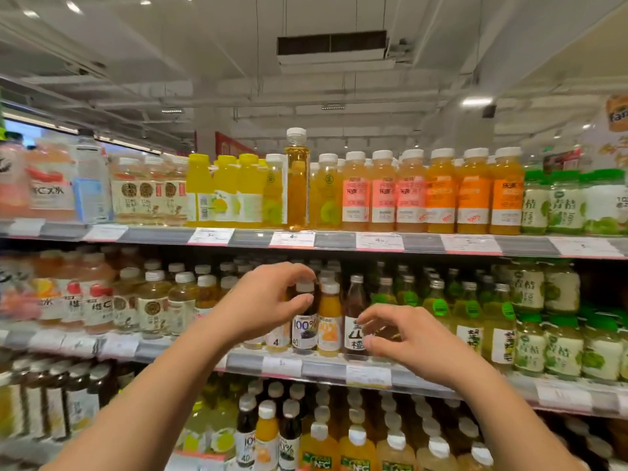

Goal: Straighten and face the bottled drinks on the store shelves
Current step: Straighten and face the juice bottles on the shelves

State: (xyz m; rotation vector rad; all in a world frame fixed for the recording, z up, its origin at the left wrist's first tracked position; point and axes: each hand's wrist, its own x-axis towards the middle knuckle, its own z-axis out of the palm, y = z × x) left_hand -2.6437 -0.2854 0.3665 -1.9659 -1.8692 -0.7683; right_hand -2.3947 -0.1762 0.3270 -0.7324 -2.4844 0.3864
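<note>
On the middle shelf [339,367], a dark juice bottle [304,322] stood at the front edge with its label turned outward, as facing requires. Its white cap was pinched by the fingers [302,302] of the left hand [263,302], apparently so the bottle could be twisted square. Just beside it, an orange juice bottle [329,321] was already facing forward. Further right, the right hand [407,338] hovered with loosely curled fingers before a brown bottle [355,317], holding nothing, probably ready to steady or turn it.

Dark bottle [304,317] left of orange bottle [330,321]
</note>
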